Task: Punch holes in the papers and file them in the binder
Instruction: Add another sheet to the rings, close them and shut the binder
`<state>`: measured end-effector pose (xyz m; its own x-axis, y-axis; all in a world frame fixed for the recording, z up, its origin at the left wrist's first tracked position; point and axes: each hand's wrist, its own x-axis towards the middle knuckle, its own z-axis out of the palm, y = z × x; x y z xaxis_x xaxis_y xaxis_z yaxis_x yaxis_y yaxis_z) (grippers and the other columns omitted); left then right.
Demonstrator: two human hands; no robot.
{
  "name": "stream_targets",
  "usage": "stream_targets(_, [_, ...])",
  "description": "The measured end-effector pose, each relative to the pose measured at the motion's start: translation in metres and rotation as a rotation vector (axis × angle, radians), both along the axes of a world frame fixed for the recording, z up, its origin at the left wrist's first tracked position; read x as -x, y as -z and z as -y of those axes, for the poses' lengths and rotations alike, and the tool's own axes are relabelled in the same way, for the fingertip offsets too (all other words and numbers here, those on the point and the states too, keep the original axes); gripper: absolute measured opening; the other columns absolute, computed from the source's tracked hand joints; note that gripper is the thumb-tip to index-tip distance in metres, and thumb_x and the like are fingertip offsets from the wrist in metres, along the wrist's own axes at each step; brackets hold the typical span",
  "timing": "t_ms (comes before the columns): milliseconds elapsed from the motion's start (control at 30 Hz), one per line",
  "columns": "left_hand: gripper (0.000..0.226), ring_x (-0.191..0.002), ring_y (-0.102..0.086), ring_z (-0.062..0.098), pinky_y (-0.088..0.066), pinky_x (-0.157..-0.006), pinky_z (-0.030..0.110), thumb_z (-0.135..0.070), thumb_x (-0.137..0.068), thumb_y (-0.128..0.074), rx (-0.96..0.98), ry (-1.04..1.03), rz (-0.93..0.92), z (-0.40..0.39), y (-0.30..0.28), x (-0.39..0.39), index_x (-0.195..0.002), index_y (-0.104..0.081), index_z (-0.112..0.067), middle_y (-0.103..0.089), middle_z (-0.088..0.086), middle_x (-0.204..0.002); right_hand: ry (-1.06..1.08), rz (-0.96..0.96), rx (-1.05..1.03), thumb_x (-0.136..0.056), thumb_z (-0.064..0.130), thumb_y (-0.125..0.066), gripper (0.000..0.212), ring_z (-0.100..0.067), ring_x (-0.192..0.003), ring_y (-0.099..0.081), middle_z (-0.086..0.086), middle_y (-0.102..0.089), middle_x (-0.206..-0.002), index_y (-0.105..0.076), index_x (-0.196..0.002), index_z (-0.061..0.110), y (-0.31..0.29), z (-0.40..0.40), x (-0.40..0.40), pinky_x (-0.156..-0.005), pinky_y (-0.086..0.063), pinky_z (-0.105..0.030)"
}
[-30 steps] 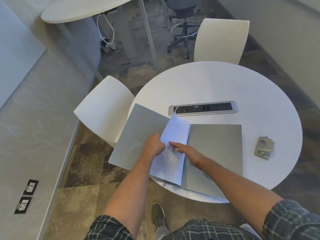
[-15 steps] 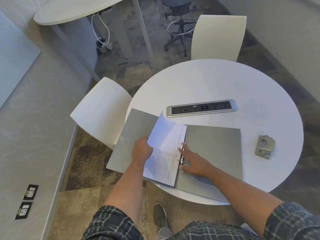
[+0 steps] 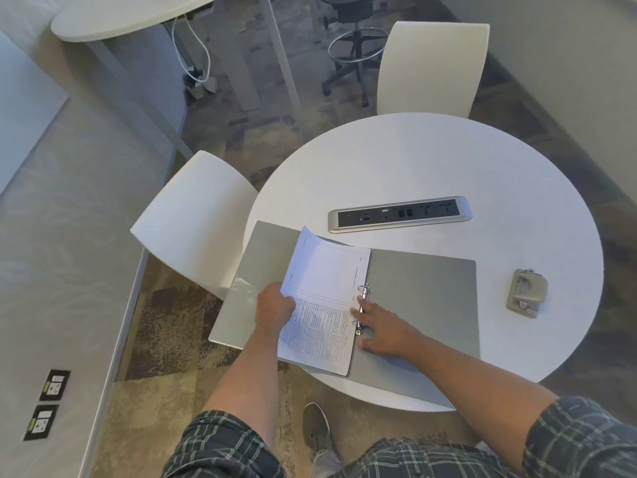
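Head view
Table: a round white top is seen, filling the right half of the frame.
Binder: a grey binder is laid open at the table's 7 o'clock edge; its left cover overhangs the rim toward 9 o'clock, and its right cover lies flat on the top.
Rings: the metal ring mechanism is seen along the spine, between the two hands.
Papers: a printed stack is laid on the left half of the binder, its right edge at the rings; the far left corner, at 11 o'clock, is curled upward. Whether the sheets are threaded onto the rings cannot be told.
Left hand: the fingers are closed on the left edge of the papers, at 9 o'clock of the stack.
Right hand: the hand is spread flat and wide, palm down, on the right cover just beside the rings; the fingertips are touching the papers' right edge. Nothing is held.
Hole punch: a small grey punch is set on the table at 3 o'clock of the binder, well apart from both hands.
Socket strip: a silver strip is set into the table at 12 o'clock of the binder.
Chairs: one white chair is placed at the table's 9 o'clock, another at 12 o'clock.
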<state>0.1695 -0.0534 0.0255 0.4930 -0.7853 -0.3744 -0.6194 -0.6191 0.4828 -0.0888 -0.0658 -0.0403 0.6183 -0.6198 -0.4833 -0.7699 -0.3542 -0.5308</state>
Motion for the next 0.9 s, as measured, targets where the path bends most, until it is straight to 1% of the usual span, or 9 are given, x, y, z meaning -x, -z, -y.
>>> stream_targets(133, [0.016, -0.072, -0.057, 0.025, -0.04, -0.059, 0.023, -0.006, -0.079, -0.056, 0.004, -0.067, -0.121, 0.004, -0.006, -0.005, -0.088, -0.07, -0.007, -0.065, 0.003, -0.078, -0.003, 0.012, -0.021, -0.097, 0.044, -0.06, 0.083, -0.018, -0.158, 0.001, 0.003, 0.009, -0.171, -0.014, -0.164, 0.028, -0.002, 0.0, 0.002, -0.125, -0.007, -0.05])
stream_targets(200, [0.011, -0.068, -0.054, 0.023, -0.038, -0.058, 0.024, -0.007, -0.079, -0.058, 0.005, -0.097, -0.203, 0.009, -0.012, -0.007, -0.082, -0.068, -0.007, -0.061, 0.002, -0.072, 0.0, 0.022, -0.03, -0.096, 0.044, -0.061, 0.084, -0.017, -0.158, 0.001, 0.003, 0.009, -0.171, -0.014, -0.164, 0.027, -0.003, 0.001, 0.003, -0.125, -0.006, -0.049])
stream_targets(300, [0.01, -0.075, -0.06, 0.025, -0.044, -0.068, 0.031, -0.009, -0.082, -0.065, -0.031, -0.08, -0.327, 0.019, -0.024, -0.007, -0.092, -0.069, -0.008, -0.065, 0.007, -0.083, 0.004, 0.034, -0.049, -0.094, 0.044, -0.063, 0.085, -0.016, -0.158, 0.002, 0.004, 0.008, -0.171, -0.016, -0.164, 0.028, -0.004, 0.003, 0.004, -0.126, -0.006, -0.048])
stream_targets(400, [0.025, -0.095, -0.069, 0.031, -0.054, -0.085, 0.038, -0.012, -0.084, -0.07, -0.123, -0.057, -0.46, 0.028, -0.036, -0.003, -0.108, -0.068, -0.007, -0.072, 0.011, -0.099, 0.019, 0.046, -0.075, -0.093, 0.043, -0.065, 0.086, -0.015, -0.158, 0.001, 0.005, 0.007, -0.171, -0.018, -0.163, 0.028, -0.006, 0.004, 0.005, -0.128, -0.006, -0.047])
stream_targets(500, [0.032, -0.096, -0.072, 0.033, -0.057, -0.084, 0.042, -0.014, -0.081, -0.069, -0.174, -0.006, -0.519, 0.032, -0.047, 0.009, -0.112, -0.069, -0.007, -0.074, 0.015, -0.106, 0.071, 0.097, -0.141, -0.089, 0.044, -0.071, 0.088, -0.012, -0.158, -0.004, 0.01, 0.002, -0.171, -0.023, -0.162, 0.03, -0.013, 0.007, 0.006, -0.128, -0.009, -0.044])
stream_targets(600, [0.028, -0.088, -0.069, 0.029, -0.055, -0.076, 0.034, -0.01, -0.084, -0.067, -0.121, 0.056, -0.587, 0.034, -0.057, 0.03, -0.111, -0.069, -0.004, -0.073, 0.015, -0.105, 0.281, 0.252, -0.346, -0.081, 0.051, -0.079, 0.087, -0.014, -0.153, -0.027, 0.014, -0.02, -0.168, -0.039, -0.156, 0.035, -0.025, 0.012, 0.006, -0.124, -0.022, -0.036])
stream_targets(667, [0.038, -0.086, -0.07, 0.029, -0.058, -0.08, 0.038, -0.014, -0.074, -0.069, -0.104, 0.083, -0.685, 0.033, -0.062, 0.046, -0.11, -0.069, -0.002, -0.073, 0.016, -0.104, 0.452, 0.416, -0.496, -0.079, 0.051, -0.081, 0.076, -0.016, -0.144, -0.042, 0.008, -0.041, -0.159, -0.053, -0.147, 0.033, -0.033, 0.017, 0.007, -0.12, -0.029, -0.035])
stream_targets(767, [0.049, -0.087, -0.072, 0.033, -0.058, -0.088, 0.046, -0.015, -0.064, -0.067, -0.112, 0.117, -0.809, 0.032, -0.06, 0.07, -0.111, -0.069, 0.0, -0.075, 0.019, -0.101, 0.624, 0.638, -0.601, -0.081, 0.049, -0.08, 0.054, -0.014, -0.131, -0.058, 0.004, -0.067, -0.136, -0.073, -0.127, 0.023, -0.042, 0.019, 0.016, -0.116, -0.035, -0.034])
stream_targets(900, [0.073, -0.102, -0.069, 0.04, -0.057, -0.095, 0.053, -0.028, -0.055, -0.074, -0.13, 0.15, -0.794, 0.03, -0.051, 0.103, -0.122, -0.065, 0.001, -0.072, 0.026, -0.114, 0.77, 0.806, -0.668, -0.056, 0.079, -0.078, 0.09, -0.019, -0.114, -0.07, -0.002, -0.076, -0.119, -0.074, -0.12, 0.017, -0.046, 0.013, 0.047, -0.112, -0.042, -0.047])
